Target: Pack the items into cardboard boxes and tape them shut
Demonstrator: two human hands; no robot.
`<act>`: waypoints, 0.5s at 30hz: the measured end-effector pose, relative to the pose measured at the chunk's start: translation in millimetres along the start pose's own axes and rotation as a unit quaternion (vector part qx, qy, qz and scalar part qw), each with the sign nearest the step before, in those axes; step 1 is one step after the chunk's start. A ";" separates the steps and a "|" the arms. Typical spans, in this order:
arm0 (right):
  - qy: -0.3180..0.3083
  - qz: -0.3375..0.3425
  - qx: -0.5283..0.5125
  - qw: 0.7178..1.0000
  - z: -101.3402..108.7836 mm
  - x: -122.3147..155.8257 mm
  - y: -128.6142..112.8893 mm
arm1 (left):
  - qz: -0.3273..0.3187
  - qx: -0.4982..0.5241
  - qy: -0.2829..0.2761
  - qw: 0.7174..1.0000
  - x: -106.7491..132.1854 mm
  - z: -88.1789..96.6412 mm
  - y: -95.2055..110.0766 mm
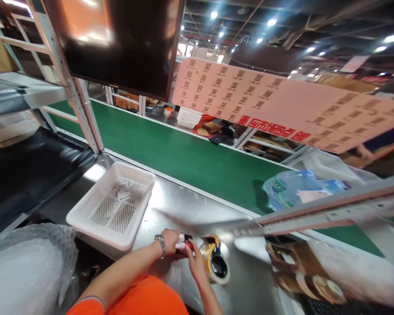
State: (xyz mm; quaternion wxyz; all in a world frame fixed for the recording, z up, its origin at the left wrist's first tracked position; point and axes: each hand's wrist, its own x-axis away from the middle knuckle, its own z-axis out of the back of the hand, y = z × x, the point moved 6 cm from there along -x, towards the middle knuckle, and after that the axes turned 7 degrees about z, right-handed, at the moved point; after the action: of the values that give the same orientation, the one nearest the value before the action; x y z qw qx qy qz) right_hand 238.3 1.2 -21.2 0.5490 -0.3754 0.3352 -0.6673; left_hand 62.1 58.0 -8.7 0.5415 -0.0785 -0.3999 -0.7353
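My left hand (170, 240), with a wristwatch on its wrist, is closed around a small red and white object (183, 243) at the near edge of the steel worktable (184, 205). My right hand (194, 259) meets it from the right and grips the same object with its fingers curled. A tape dispenser with a roll of tape (216, 262) lies right beside my right hand. Motion smears the hands a little, and I cannot make out what the object is.
A white perforated basket (113, 205) holding a paper slip sits on the table to the left. Behind runs a green conveyor belt (190, 157) carrying a clear plastic bag of goods (298, 188). Bubble wrap (22, 267) lies lower left; a metal rail (331, 210) crosses the right.
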 end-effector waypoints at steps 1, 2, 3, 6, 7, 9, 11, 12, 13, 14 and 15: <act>0.009 0.009 0.022 1.000 0.1 0.4 4.3 | 0.001 -0.009 -0.007 1.000 -3.9 -3.4 -0.3; 0.014 0.022 0.047 0.999 0.5 0.9 6.1 | 0.002 -0.019 -0.013 1.000 -5.9 -5.8 -0.5; 0.004 0.038 0.080 0.996 0.4 1.6 5.6 | 0.002 -0.028 -0.017 0.999 -6.3 -7.4 -0.3; -0.080 0.081 0.211 0.971 1.1 6.0 -2.0 | -0.001 -0.051 -0.022 0.998 -1.9 -9.9 4.7; -0.111 0.087 0.241 0.960 2.6 7.7 -4.0 | -0.004 -0.054 -0.021 0.998 -0.2 -10.0 7.4; -0.148 0.085 0.252 0.953 8.1 8.8 -6.5 | -0.011 -0.051 -0.018 0.998 1.6 -9.4 13.0; -0.167 0.080 0.242 0.952 13.5 5.6 -7.2 | -0.023 -0.037 -0.015 0.999 1.0 -7.3 17.3; -0.172 0.076 0.239 0.953 16.0 2.6 -6.5 | -0.029 -0.031 -0.015 0.999 0.2 -5.7 18.2; -0.172 0.071 0.235 0.954 18.8 -1.3 -5.5 | -0.034 -0.016 -0.013 0.999 -0.5 -3.0 18.0; -0.168 0.067 0.231 0.956 22.0 -5.4 -4.3 | -0.037 0.009 -0.010 0.999 -1.1 1.1 16.1; -0.160 0.062 0.226 0.959 25.7 -9.6 -2.8 | -0.036 0.039 -0.003 0.999 -1.2 6.9 12.5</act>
State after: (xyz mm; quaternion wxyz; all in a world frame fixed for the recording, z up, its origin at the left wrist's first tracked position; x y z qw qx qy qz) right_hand 260.5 10.3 -7.4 0.7063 -0.3215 0.1063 -0.6217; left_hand 71.1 62.4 1.5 0.5162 -0.0451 -0.4327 -0.7377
